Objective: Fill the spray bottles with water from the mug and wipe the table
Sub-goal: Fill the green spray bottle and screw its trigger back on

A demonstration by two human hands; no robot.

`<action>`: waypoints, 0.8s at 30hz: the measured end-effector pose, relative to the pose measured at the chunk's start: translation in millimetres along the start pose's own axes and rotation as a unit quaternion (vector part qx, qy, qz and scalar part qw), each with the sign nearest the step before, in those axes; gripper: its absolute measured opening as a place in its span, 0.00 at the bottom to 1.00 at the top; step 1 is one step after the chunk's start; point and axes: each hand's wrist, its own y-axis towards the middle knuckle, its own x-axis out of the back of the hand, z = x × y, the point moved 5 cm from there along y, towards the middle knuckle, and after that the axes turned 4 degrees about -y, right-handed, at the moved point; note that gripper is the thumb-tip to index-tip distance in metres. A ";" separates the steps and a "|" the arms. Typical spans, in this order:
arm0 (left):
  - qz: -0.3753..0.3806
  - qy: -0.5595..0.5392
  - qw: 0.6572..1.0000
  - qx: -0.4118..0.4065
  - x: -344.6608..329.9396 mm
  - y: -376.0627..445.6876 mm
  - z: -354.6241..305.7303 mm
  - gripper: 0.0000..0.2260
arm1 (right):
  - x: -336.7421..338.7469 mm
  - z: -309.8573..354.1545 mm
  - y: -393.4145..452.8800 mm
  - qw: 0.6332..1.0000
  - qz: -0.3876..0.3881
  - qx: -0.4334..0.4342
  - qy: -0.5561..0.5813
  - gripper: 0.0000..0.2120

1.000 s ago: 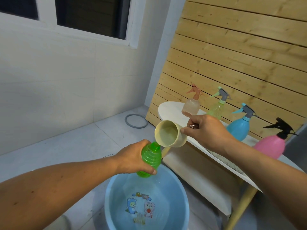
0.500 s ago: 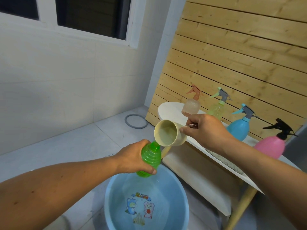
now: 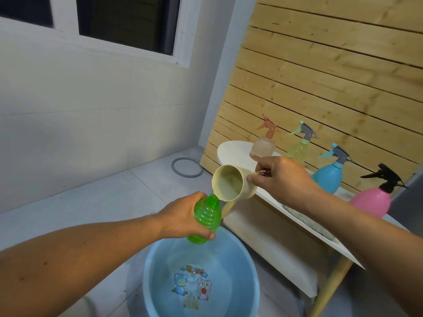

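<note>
My left hand (image 3: 183,217) grips a green ribbed bottle (image 3: 207,219) with no spray head, held tilted above a blue basin (image 3: 249,280). In my right hand (image 3: 283,178) is the handle of a cream mug (image 3: 231,185), tipped so its lip meets the bottle's open neck. On the white table (image 3: 231,152) stand a peach spray bottle (image 3: 263,145), a yellow-green one (image 3: 299,147), a blue one (image 3: 328,177) and a pink one (image 3: 373,200) with a black head.
The basin holds water and sits on the tiled floor below the table edge. A grey cloth (image 3: 309,221) lies on the table near my right forearm. A grey ring (image 3: 187,167) lies on the floor by the slatted wooden wall (image 3: 320,76).
The mug has tipped slightly further and dropped closer to the bottle's neck. Both hands hold almost the same place over the basin.
</note>
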 end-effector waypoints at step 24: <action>0.003 -0.017 1.000 0.003 -6.2 2.7 2.5 0.36 | 2.0 2.2 -0.7 0.999 -0.015 0.027 -0.041 0.13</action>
